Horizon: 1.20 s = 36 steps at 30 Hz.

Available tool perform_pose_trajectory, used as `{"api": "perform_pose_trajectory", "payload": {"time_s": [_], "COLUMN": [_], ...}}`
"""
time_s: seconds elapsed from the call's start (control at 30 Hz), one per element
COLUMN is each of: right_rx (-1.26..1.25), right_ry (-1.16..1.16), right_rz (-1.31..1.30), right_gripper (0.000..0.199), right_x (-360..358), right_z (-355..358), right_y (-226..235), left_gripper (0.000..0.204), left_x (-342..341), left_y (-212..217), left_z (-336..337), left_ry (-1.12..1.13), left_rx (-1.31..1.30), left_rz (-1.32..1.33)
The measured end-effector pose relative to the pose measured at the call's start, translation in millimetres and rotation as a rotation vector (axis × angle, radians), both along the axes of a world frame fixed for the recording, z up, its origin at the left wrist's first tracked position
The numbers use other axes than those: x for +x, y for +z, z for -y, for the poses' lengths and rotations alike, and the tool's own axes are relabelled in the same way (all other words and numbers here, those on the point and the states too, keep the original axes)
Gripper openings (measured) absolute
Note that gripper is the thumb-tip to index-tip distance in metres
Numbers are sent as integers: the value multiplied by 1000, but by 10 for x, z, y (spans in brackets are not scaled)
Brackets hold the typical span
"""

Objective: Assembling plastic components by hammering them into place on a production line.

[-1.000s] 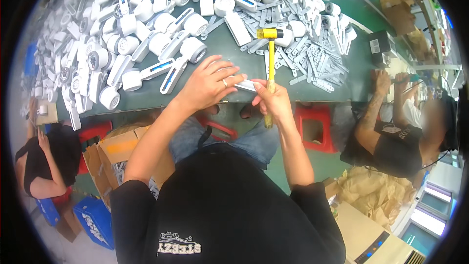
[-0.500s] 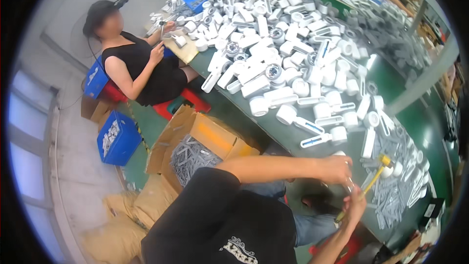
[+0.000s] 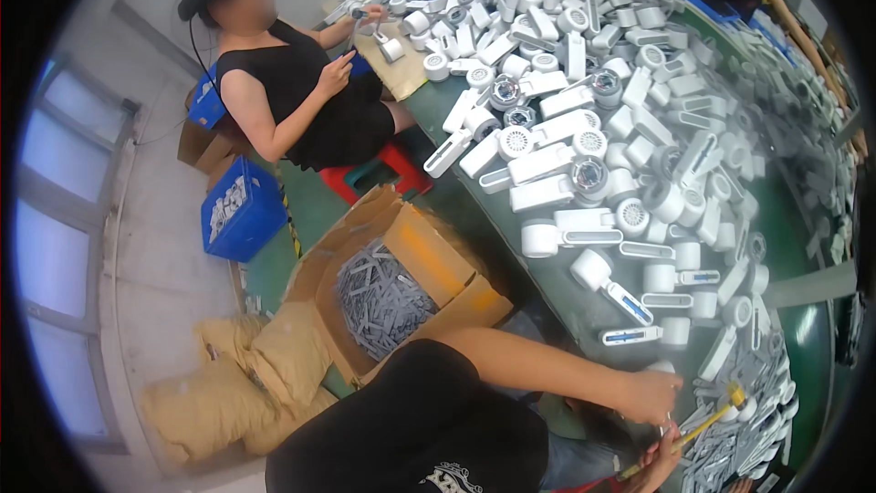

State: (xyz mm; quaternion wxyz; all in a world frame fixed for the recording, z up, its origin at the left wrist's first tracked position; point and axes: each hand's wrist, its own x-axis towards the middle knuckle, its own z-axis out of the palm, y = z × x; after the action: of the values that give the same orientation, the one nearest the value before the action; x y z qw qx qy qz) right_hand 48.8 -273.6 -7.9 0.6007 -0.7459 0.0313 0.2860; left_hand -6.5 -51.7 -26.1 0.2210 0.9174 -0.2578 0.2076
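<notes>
My left hand (image 3: pixel 650 397) is closed around a white plastic part, mostly hidden by the fingers; a pale rounded end shows just above the knuckles. Close below it, my right hand (image 3: pixel 661 462) has its fingers wrapped round the handle of a yellow hammer (image 3: pixel 698 426). The hammer slants up to the right, its yellow head over the grey pieces on the table. Between the two hands a thin, light piece shows, too small to make out. Nearest on the table lie white handheld fan housings (image 3: pixel 631 335) with round heads and flat handles.
A large heap of white housings (image 3: pixel 547 164) covers the green table (image 3: pixel 570 297). Grey strips (image 3: pixel 739 443) lie at the right. A cardboard box (image 3: pixel 433 260) of grey strips, paper sacks (image 3: pixel 214 406) and a blue bin (image 3: pixel 239 219) stand left. A co-worker (image 3: pixel 301 82) sits beyond.
The whole view has shifted, so the table and both hands sit lower in the picture. My hands stay close together, with the hammer still in the right one.
</notes>
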Motion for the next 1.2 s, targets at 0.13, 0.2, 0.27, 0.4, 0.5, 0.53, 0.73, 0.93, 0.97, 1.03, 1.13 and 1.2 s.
{"api": "perform_pose_trajectory", "payload": {"time_s": [0.13, 0.2, 0.27, 0.4, 0.5, 0.53, 0.73, 0.93, 0.97, 1.03, 1.13, 1.2], "right_rx": [-114, -152, -94, -97, -133, 16, 69, 100, 103, 138, 158, 137], "right_ry": [33, 48, 53, -44, -85, -78, 23, -71, -66, -69, -83, -84], "right_rz": [45, 29, 67, 101, 120, 54, -5, 14, 19, 13, 6, 9], "right_gripper": [36, 36, 36, 27, 32, 32, 29, 29, 29, 29, 28, 29], "right_x": [-87, -84, -97, -183, 257, 153, -175, -249, -225, -254, -256, -256], "right_z": [-57, -99, -25, 380, 813, 496, -112, -47, -54, -99, -100, -97], "right_y": [246, 247, 208, 205, -545, -388, -7, 209, 227, 225, 196, 188], "left_gripper": [16, 17, 17, 11, 8, 9, 24, 25, 24, 23, 23, 23], "left_x": [35, 37, 57, 132, 159, 143, -60, -19, -13, -36, -45, -49], "left_y": [-94, -124, -137, -100, -34, -147, -28, 216, 271, 277, 260, 267], "left_z": [120, 77, 75, 267, 206, 73, -336, -217, -225, -226, -208, -209], "left_ry": [12, 55, 73, -59, -81, -35, -51, -110, -111, -90, -100, -102], "left_rx": [-73, -35, -34, 3, -157, -238, -11, -47, -20, -45, -54, -58], "left_rz": [64, 88, 80, 60, 72, 154, 43, 80, 80, 70, 75, 78]}}
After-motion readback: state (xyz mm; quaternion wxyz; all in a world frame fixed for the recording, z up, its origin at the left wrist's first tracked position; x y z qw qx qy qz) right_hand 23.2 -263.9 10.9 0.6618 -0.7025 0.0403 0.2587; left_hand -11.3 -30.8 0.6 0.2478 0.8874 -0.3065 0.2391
